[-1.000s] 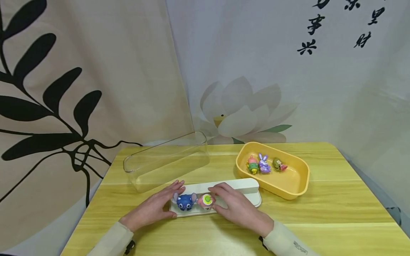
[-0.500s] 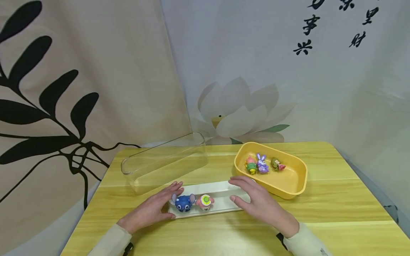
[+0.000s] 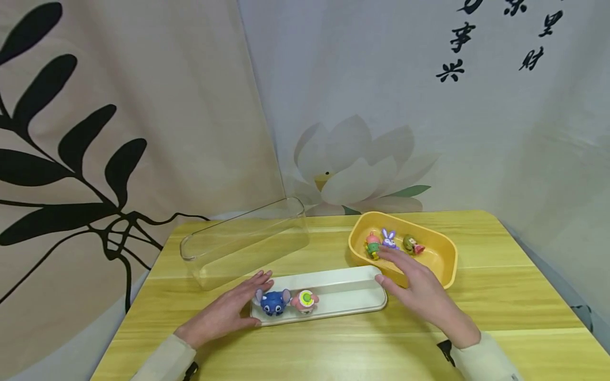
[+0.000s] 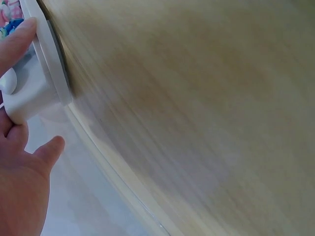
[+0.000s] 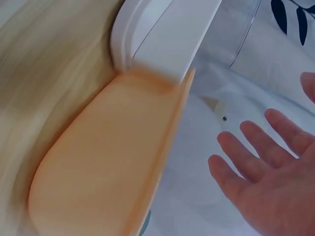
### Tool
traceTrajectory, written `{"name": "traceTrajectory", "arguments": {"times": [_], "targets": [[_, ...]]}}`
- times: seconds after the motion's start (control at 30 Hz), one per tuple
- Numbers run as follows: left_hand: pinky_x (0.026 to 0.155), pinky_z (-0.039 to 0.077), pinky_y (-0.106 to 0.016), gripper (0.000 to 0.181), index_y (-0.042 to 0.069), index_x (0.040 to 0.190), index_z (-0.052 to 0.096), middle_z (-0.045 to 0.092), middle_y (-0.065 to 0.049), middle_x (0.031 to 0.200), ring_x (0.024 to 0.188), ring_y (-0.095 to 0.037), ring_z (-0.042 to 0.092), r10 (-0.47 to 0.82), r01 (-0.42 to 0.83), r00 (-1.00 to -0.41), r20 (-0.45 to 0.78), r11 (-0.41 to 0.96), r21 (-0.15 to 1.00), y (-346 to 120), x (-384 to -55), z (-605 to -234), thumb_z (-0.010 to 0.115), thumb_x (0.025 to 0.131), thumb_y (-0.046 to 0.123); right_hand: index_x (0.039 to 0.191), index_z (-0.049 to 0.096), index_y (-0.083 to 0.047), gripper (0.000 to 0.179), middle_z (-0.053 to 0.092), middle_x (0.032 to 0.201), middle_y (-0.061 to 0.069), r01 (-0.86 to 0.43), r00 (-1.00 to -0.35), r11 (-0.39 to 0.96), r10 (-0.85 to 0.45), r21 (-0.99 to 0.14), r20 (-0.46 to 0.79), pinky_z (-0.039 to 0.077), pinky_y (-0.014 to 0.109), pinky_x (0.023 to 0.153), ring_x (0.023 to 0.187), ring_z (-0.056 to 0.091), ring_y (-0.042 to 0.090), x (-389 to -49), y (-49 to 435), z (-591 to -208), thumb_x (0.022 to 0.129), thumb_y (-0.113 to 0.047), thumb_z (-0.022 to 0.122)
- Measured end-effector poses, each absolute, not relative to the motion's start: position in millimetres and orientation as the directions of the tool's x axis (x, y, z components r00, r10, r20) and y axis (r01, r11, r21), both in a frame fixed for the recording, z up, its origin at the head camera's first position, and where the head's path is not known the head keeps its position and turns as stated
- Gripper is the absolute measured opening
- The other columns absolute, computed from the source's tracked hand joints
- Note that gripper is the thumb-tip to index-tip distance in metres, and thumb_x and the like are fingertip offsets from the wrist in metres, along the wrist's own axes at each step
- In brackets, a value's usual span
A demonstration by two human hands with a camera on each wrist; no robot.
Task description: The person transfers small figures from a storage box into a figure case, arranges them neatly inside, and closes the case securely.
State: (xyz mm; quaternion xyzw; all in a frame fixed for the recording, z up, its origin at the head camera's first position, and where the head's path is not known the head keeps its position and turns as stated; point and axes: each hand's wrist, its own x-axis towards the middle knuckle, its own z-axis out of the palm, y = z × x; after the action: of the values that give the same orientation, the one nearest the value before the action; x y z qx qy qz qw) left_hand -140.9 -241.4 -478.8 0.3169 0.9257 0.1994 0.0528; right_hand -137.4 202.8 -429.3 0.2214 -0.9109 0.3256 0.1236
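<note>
A long white display base (image 3: 348, 301) with a raised back ledge lies on the wooden table. At its left end sits a blue big-eared figurine (image 3: 274, 302), beside a pink figurine (image 3: 304, 301) with a green and white round top. My left hand (image 3: 227, 309) holds the base's left end, thumb at the front edge and fingers towards the back. Over the near edge of the yellow tray (image 3: 440, 259) hovers my right hand (image 3: 424, 288), its fingers extended and nothing held. In that tray are a pink-and-green figurine (image 3: 373, 245), a purple rabbit figurine (image 3: 389, 239), partly hidden by my fingers, and a brown-and-pink figurine (image 3: 412, 244).
Behind the base stands a clear plastic cover (image 3: 248, 243), its transparent walls hard to see. The wooden table (image 3: 333, 349) ends at a printed cloth backdrop (image 3: 200, 106). The yellow tray's near-left side is close to the base's right end.
My right hand has left the pink figurine and moved right to the yellow tray. The pink figurine stays beside the blue one. My left hand keeps its place on the base.
</note>
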Motion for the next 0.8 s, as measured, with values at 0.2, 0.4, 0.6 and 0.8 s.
{"name": "traceTrajectory", "arguments": {"times": [0.2,0.4,0.6,0.8], "targets": [[0.12,0.033,-0.054,0.093,0.02,0.162,0.038,0.022,0.0,0.172,0.154,-0.031,0.029,0.605,0.561,-0.796,0.023,0.722,0.404,-241.5,-140.8,-478.6,0.087,0.083,0.031,0.146,0.056,-0.006,0.054,0.053,0.152,0.019,-0.434,-0.895,0.713,-0.274,-0.55,0.351,0.042,0.07,0.108,0.138,0.048,0.048,-145.6,221.5,-430.5,0.1,-0.031,0.07],[0.12,0.033,-0.055,0.091,0.019,0.162,0.038,0.022,0.0,0.172,0.154,-0.031,0.028,0.601,0.548,-0.8,0.011,0.722,0.423,-241.0,-140.2,-477.2,0.086,0.084,0.029,0.151,0.05,-0.003,0.062,0.049,0.154,0.023,-0.363,-0.927,0.736,-0.221,-0.571,0.303,0.041,0.07,0.108,0.135,0.049,0.049,-154.2,238.3,-431.2,0.101,-0.035,0.068],[0.12,0.033,-0.054,0.093,0.021,0.162,0.037,0.022,0.0,0.172,0.154,-0.03,0.028,0.599,0.548,-0.801,0.01,0.725,0.417,-241.3,-140.5,-478.8,0.086,0.084,0.03,0.154,0.045,-0.006,0.066,0.043,0.157,0.025,-0.299,-0.951,0.757,-0.186,-0.582,0.246,0.041,0.074,0.105,0.134,0.049,0.051,-162.2,249.9,-431.0,0.102,-0.042,0.064],[0.12,0.033,-0.055,0.093,0.021,0.162,0.037,0.023,-0.002,0.171,0.154,-0.03,0.028,0.597,0.547,-0.802,0.009,0.728,0.414,-241.4,-140.7,-478.7,0.086,0.084,0.03,0.155,0.044,-0.004,0.069,0.041,0.159,0.025,-0.274,-0.96,0.77,-0.178,-0.576,0.217,0.037,0.075,0.108,0.141,0.04,0.052,-172.5,258.4,-434.0,0.102,-0.044,0.064]]}}
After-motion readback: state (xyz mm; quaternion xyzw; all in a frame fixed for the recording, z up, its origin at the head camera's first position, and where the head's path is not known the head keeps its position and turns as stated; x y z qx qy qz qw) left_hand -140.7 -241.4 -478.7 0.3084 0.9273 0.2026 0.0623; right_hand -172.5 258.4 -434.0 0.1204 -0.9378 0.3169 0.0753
